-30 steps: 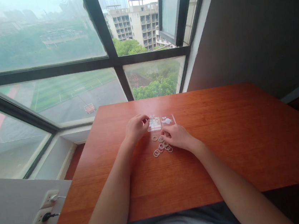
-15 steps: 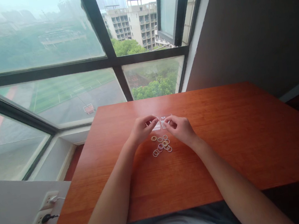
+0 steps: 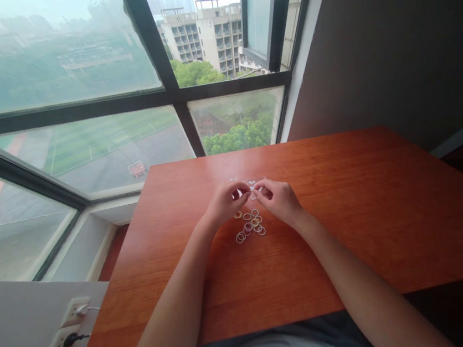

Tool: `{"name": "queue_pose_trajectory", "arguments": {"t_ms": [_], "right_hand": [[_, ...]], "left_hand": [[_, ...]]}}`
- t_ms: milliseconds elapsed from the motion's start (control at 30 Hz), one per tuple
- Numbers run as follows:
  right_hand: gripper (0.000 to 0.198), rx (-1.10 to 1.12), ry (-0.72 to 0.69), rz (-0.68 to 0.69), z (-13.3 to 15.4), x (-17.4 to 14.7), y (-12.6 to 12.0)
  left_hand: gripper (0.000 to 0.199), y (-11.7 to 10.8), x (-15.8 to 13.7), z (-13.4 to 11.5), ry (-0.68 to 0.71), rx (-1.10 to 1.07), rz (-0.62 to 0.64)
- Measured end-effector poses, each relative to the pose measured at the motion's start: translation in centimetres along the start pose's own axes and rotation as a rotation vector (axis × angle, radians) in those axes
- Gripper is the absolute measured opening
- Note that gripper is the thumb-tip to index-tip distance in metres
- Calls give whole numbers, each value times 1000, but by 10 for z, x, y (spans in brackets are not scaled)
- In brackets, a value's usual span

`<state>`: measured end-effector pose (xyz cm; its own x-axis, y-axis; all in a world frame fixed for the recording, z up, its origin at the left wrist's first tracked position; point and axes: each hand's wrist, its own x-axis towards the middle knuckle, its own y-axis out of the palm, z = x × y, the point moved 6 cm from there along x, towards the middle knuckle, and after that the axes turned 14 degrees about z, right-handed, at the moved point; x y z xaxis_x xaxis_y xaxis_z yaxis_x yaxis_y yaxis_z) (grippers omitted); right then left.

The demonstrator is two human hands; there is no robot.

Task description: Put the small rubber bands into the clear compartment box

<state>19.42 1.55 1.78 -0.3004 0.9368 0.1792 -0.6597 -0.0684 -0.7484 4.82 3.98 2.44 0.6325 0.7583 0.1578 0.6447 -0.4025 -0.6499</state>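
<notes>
Both of my hands meet over the middle of the table [image 3: 343,200], their fingertips almost touching. My left hand [image 3: 229,200] is closed in a pinch of thumb and forefinger. Facing it, my right hand [image 3: 278,197] pinches too, at what looks like a small pale ring band; the fingers mostly hide it. Just below the hands lies a loose group of thin pastel ring bands [image 3: 255,222], some overlapping, in whitish, yellowish and pinkish tones. A small clear plastic case [image 3: 251,182] lies behind the fingertips, partly covered by the hands.
The table's far edge runs along a dark-framed window [image 3: 230,88] with one pane swung open. Wall sockets [image 3: 62,342] with plugs and cables are beside the table's left edge. A grey wall [image 3: 385,55] rises at the right.
My left hand has moved right, so its fingertips now meet those of my right hand. The right hand has stayed nearly in place. The loose bands lie as before.
</notes>
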Motion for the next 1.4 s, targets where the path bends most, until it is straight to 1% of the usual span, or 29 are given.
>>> {"name": "queue_pose_trajectory", "arguments": {"t_ms": [100,233,333,433,667,833,1000,1100,1167,1300,1400], "right_hand": [[17,-15,0,5,0,0,0],[15,-37,4,29,0,0,2],[14,-52,12,51,0,0,3],[14,-52,12,61,0,1,4],[13,-85,6,101,0,2,6],[13,-140,1,185,-2,2,8],[13,-175,-27,318,-5,0,14],[15,-192,-38,345,-3,-1,16],[14,-237,-16,366,-2,-2,17],[14,-349,64,469,-3,-3,24],[17,-423,109,510,-2,-3,26]], "left_hand": [[12,-9,-3,9,-30,55,-123],[12,-30,-13,27,-153,199,-311],[13,-42,-19,40,-243,284,-360],[14,-45,-21,46,-276,321,-364],[13,-38,-19,47,-282,316,-323],[15,-40,-20,46,-281,315,-316],[14,-40,-20,46,-277,306,-299],[14,-40,-20,45,-271,305,-309],[14,-40,-20,45,-259,307,-313],[14,-38,-19,44,-234,303,-317],[13,-36,-18,43,-212,284,-313]]}}
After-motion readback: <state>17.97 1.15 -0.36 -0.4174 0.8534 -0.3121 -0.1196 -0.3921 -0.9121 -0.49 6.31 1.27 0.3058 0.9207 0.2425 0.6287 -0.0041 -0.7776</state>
